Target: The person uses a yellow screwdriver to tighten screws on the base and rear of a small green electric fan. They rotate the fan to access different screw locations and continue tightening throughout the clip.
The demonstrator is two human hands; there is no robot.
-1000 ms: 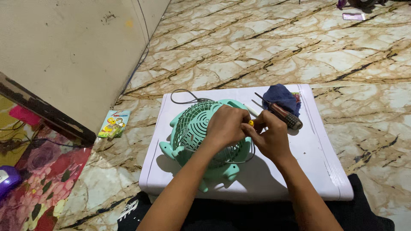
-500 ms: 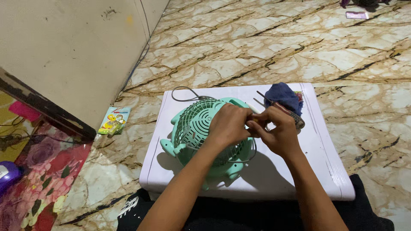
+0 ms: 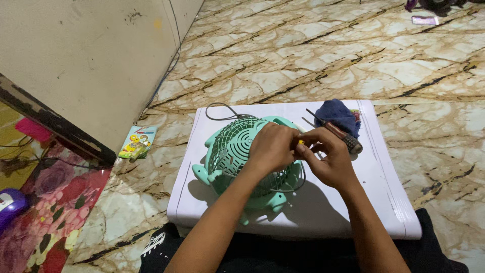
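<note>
A small mint-green fan [image 3: 232, 154] lies face up on a white board [image 3: 384, 192] across my lap. My left hand [image 3: 273, 147] rests on the right side of its grille, fingers curled at the rim. My right hand [image 3: 326, 159] meets it there, and a small yellow-tipped thing is pinched between the fingertips of both; which hand grips it is unclear. A screwdriver [image 3: 336, 131] with a dark handle lies just behind my right hand, next to a crumpled blue cloth [image 3: 337, 115]. The fan's black cord [image 3: 220, 115] loops off at the board's far left.
Marble-patterned floor surrounds the board. A grey cabinet wall [image 3: 91, 60] stands at the left, with a small colourful packet [image 3: 137, 143] on the floor by its base. A floral mat [image 3: 45, 212] and a purple object [image 3: 10, 202] lie at the far left.
My hands have shifted slightly on the fan's right rim, with the right hand's fingers now pinching at the yellow tip. The fan and the screwdriver stay in place.
</note>
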